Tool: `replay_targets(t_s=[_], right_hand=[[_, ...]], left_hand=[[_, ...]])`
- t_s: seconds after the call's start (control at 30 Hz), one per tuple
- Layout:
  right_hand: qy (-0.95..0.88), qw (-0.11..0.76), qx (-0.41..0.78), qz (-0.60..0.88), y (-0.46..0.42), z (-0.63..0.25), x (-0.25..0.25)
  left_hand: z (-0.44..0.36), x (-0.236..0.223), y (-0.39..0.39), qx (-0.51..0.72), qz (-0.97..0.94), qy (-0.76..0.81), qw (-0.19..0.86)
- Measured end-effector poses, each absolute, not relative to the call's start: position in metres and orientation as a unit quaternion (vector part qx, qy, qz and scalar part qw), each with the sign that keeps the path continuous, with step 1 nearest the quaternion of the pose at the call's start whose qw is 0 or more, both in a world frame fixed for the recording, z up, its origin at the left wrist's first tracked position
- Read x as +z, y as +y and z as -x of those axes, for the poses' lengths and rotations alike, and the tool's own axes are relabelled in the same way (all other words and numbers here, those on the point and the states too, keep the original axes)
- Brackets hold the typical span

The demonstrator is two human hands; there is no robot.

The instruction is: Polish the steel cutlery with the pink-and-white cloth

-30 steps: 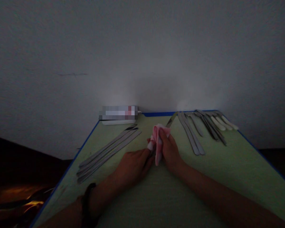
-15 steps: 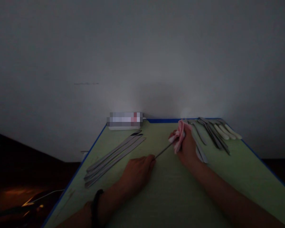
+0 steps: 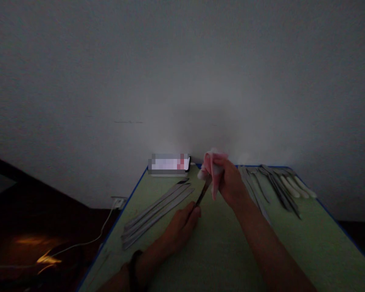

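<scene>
My left hand [image 3: 184,223] is closed around the near end of a metal table knife [image 3: 203,192], which slants up and away to the right. The knife's far end disappears into a pink and white cloth [image 3: 214,166]. My right hand [image 3: 231,182] pinches that cloth around it, raised above the table. Left of my hands, several table knives [image 3: 158,211] lie side by side on the slant. To the right of my right hand lie more metal utensils [image 3: 260,186], partly hidden behind my wrist.
A phone [image 3: 170,164] with a blurred screen leans at the table's back edge, against the wall. Several dark-handled utensils [image 3: 281,190] and white-handled ones [image 3: 302,187] lie at the right. The green table [image 3: 219,251] has a blue edge. A white cable [image 3: 94,241] hangs at the left.
The cloth and my right hand have moved left and up. The knife has turned, now showing its flat side and standing steeper. The whole view has shifted slightly.
</scene>
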State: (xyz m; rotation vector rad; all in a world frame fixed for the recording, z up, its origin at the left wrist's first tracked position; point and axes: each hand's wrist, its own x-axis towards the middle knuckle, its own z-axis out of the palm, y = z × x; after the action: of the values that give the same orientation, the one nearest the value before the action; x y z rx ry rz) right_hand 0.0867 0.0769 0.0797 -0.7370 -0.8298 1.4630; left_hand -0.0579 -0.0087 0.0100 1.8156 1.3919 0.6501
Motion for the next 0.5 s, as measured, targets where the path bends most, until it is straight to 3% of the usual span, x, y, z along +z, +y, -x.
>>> replay_targets(t_s=[0.2,0.5], right_hand=[[-0.364,0.611,0.625,0.321,0.074,-0.088,0.087],[-0.331,0.662,0.563,0.369,0.076,-0.084,0.079]], left_hand=[[0.058,0.011,-0.008,0.274,-0.685,0.535,0.411],[0.042,0.011,0.005,0.245,-0.712,0.536,0.382]])
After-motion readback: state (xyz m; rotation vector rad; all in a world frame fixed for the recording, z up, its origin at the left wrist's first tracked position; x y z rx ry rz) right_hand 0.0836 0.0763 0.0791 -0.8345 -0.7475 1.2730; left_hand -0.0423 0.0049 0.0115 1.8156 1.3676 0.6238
